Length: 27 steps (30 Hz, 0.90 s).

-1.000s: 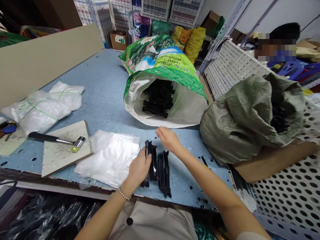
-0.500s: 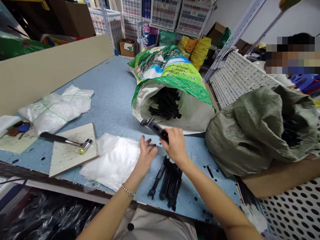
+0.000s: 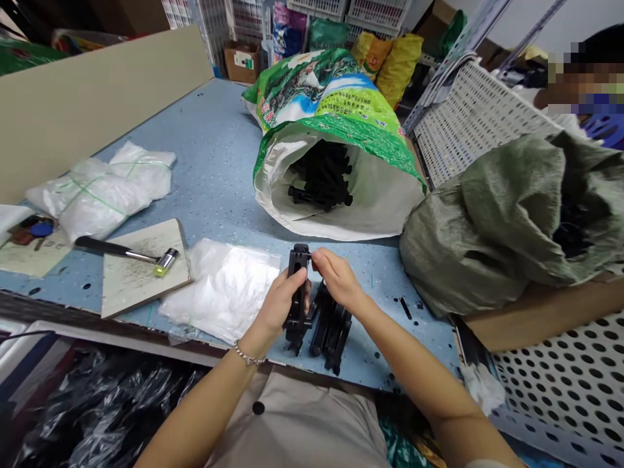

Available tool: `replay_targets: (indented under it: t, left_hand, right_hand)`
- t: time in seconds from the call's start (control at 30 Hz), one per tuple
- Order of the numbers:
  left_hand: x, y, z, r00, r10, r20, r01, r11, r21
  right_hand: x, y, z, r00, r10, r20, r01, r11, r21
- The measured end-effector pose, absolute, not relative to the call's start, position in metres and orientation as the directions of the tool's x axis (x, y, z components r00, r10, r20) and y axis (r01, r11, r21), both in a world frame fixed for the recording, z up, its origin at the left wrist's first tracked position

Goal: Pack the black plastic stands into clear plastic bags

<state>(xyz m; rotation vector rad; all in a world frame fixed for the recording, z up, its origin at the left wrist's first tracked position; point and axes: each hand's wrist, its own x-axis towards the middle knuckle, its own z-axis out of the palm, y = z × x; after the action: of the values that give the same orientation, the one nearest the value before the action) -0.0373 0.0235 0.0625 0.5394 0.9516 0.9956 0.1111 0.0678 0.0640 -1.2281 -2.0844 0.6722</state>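
Note:
My left hand (image 3: 287,296) is wrapped round a long black plastic bracket (image 3: 298,260), held upright above the table's front part, thumb across its face. With fingertips pinched together, my right hand (image 3: 338,276) touches a small dark knob or pin (image 3: 310,256) at the bracket's upper right side. Just below my right hand lies a pile of similar black brackets (image 3: 334,335) on the blue table. Behind both hands, a green and white woven sack (image 3: 341,224) lies on its side, mouth towards me, with more black parts (image 3: 324,175) inside.
Clear plastic bags (image 3: 221,283) lie left of my hands. Beyond them a hammer (image 3: 127,250) rests on a board (image 3: 146,286). Tied plastic bundles (image 3: 97,195) lie farther left. To the right stands an olive sack (image 3: 478,227); a person (image 3: 585,78) is behind a white perforated panel (image 3: 478,120).
My right hand has brought the black bracket back from near the sack's mouth. My left hand, open before, now grips it, and my right fingers have shifted to its side.

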Motion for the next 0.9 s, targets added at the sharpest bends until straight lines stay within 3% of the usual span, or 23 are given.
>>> replay_targets:
  t: [0.07,0.2,0.27,0.4,0.47,0.57,0.63,0.8,0.9]
  left_hand:
    - [-0.042,0.028,0.06,0.18,0.89,-0.42,-0.496,0.45,0.743]
    - [-0.046,0.032,0.057,0.185,0.884,-0.43,-0.508,0.46,0.728]
    - [-0.047,0.032,0.053,0.124,0.902,-0.414,-0.437,0.424,0.793]
    - [-0.053,0.035,0.028,-0.112,0.951,-0.287,-0.24,0.254,0.937]
    - [-0.054,0.032,0.009,-0.112,0.968,-0.226,-0.089,0.216,0.972]
    - [-0.047,0.02,-0.014,-0.056,0.987,-0.148,0.149,0.154,0.977]
    - [-0.037,0.008,-0.023,-0.025,0.997,-0.073,0.246,0.077,0.966]
    - [-0.03,-0.003,-0.026,0.041,0.999,-0.003,0.282,-0.009,0.959]
    - [-0.043,0.004,-0.016,0.003,1.0,-0.003,0.187,0.003,0.982]
  right_hand:
    - [0.109,0.046,0.061,-0.48,0.844,0.24,0.537,0.498,-0.68]
    - [0.104,0.001,0.051,-0.61,0.72,0.331,0.563,0.688,-0.458]
    - [0.102,-0.008,0.047,-0.606,0.738,0.296,0.575,0.664,-0.479]
    - [0.101,0.032,0.05,-0.662,0.744,0.09,0.569,0.577,-0.586]
    - [0.102,0.078,0.054,-0.599,0.799,0.054,0.649,0.523,-0.552]
    - [0.101,0.157,0.054,-0.32,0.94,0.116,0.909,0.339,-0.244]
    - [0.098,0.199,0.051,-0.254,0.957,0.14,0.944,0.277,-0.18]
    - [0.093,0.242,0.048,-0.234,0.961,0.148,0.958,0.255,-0.135]
    - [0.103,0.238,0.054,-0.203,0.966,0.161,0.966,0.224,-0.129]
